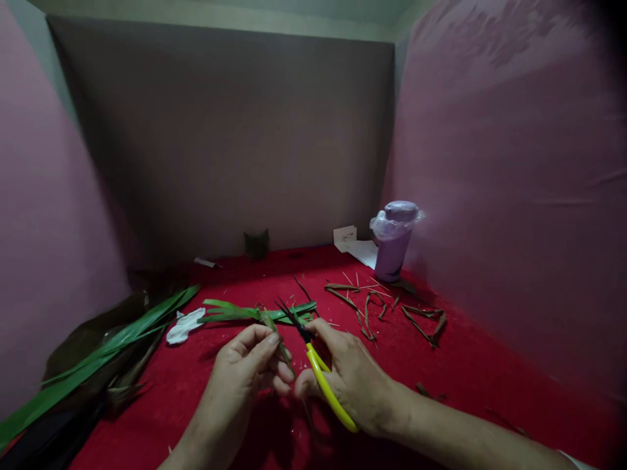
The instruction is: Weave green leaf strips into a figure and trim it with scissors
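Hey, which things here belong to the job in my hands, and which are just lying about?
Likely belong:
scissors, in the right hand
leaf piece, in the left hand
green strips, just beyond the hands
possibly the bent brown strips, at the right

Probably just lying about:
purple cup, at the back
white paper
crumpled white tissue

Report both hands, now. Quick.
Left hand: closed, pinching a green leaf strip between thumb and fingers.
Right hand: closed, holding the yellow-handled scissors.
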